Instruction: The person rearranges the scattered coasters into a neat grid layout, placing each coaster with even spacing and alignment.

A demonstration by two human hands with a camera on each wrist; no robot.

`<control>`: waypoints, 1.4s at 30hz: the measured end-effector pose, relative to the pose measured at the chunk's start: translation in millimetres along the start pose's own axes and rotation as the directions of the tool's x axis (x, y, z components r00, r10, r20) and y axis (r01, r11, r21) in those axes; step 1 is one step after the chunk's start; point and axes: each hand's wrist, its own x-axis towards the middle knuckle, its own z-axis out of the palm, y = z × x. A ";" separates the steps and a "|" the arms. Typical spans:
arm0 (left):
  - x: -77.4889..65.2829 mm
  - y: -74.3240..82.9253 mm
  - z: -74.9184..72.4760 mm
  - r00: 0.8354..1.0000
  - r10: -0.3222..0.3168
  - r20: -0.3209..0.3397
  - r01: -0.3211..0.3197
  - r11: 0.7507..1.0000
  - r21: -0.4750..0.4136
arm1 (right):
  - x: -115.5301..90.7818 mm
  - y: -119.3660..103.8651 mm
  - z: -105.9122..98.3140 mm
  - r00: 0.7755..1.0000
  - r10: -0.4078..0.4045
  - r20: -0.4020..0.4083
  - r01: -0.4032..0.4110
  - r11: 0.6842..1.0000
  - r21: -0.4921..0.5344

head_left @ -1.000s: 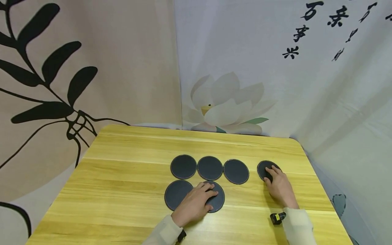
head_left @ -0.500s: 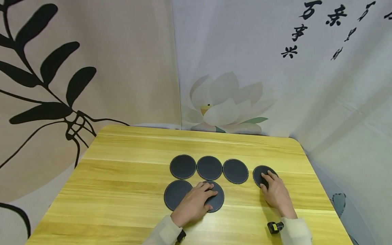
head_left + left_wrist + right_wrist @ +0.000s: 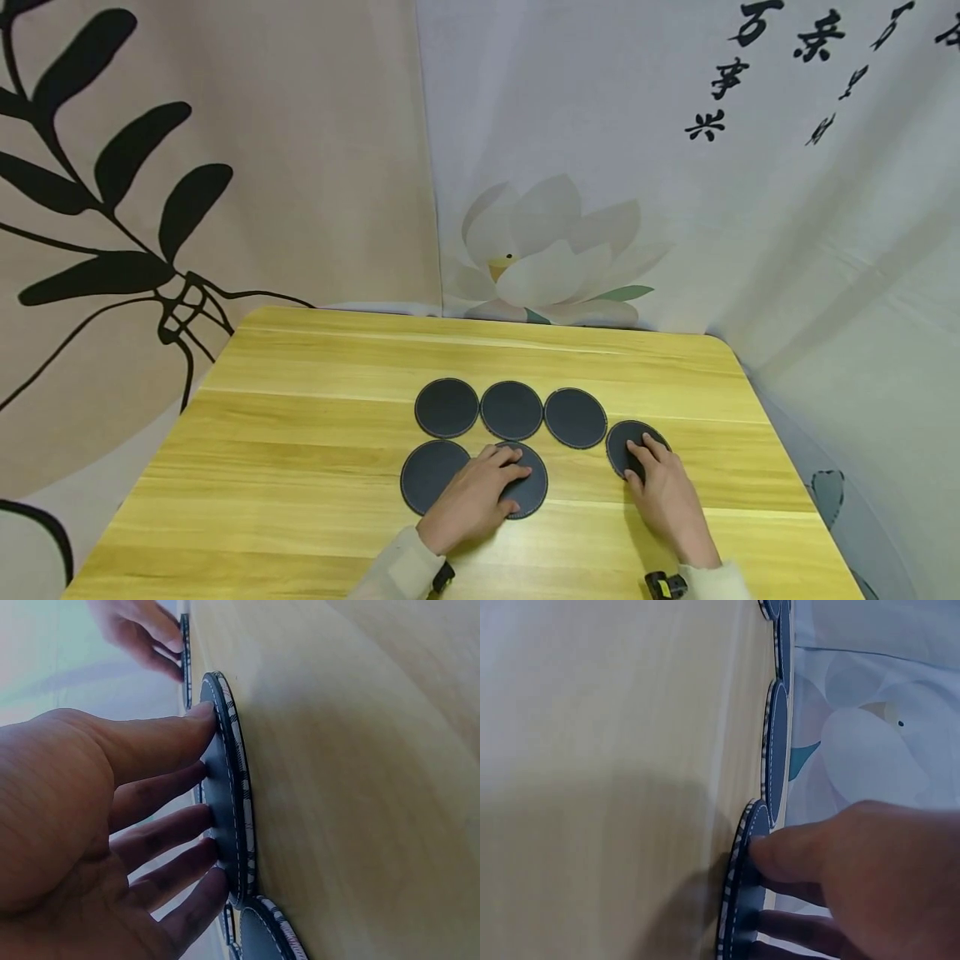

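Several round black coasters with stitched rims lie on the wooden table. My left hand [image 3: 468,500] rests its fingertips on the right-hand front-row coaster [image 3: 534,487]; in the left wrist view that coaster [image 3: 226,802] has a checked edge. Partly under the left hand lies the other front-row coaster [image 3: 429,475]. At the right, my right hand [image 3: 667,502] presses its fingertips on a coaster [image 3: 619,450]. That coaster lies right beside the end coaster [image 3: 576,418] of the back row, slightly nearer me. The right wrist view shows the two rims about touching.
Two more coasters, a left one [image 3: 446,408] and a middle one [image 3: 512,411], complete the touching back row. The wooden table [image 3: 300,467] ends at a printed cloth backdrop [image 3: 337,167]. Each wrist wears a dark strap.
My right hand has slid its coaster left and toward me across the table, up to the end of the back row. The left hand has stayed on its coaster.
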 end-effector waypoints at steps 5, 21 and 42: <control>-0.7 -0.2 -1.0 1.000 -0.007 0.005 0.007 1.000 -0.003 | -5.4 -6.0 1.3 1.000 -0.008 0.002 0.008 1.000 -0.015; 8.9 3.7 -5.0 0.999 -0.034 0.015 0.033 0.999 0.023 | -8.9 -11.0 -8.4 0.998 0.016 0.055 -0.016 1.000 0.010; 72.3 62.9 -6.4 0.943 -0.324 0.072 0.285 0.678 -0.678 | 29.3 39.0 -63.1 0.892 0.237 0.384 -0.354 0.895 0.270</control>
